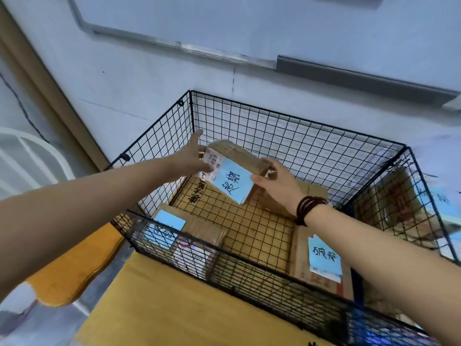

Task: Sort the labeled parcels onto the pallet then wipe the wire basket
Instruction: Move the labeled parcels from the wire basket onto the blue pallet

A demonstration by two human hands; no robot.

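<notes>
Left hand (192, 154) and right hand (277, 182) grip 1 tilted parcel (233, 171) inside wire basket (299, 119).

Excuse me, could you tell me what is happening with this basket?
A person holds a blue-labelled parcel with both hands, the left hand at its left end and the right hand at its right edge, inside the wire basket. Two more labelled parcels lie in the basket, the near-left parcel and the near-right parcel. Sorting is under way.

brown parcel (239, 156) w/ blue label (233, 182), tilted, above black wire basket (299, 120); 2nd parcel (301, 253) flat inside
</notes>
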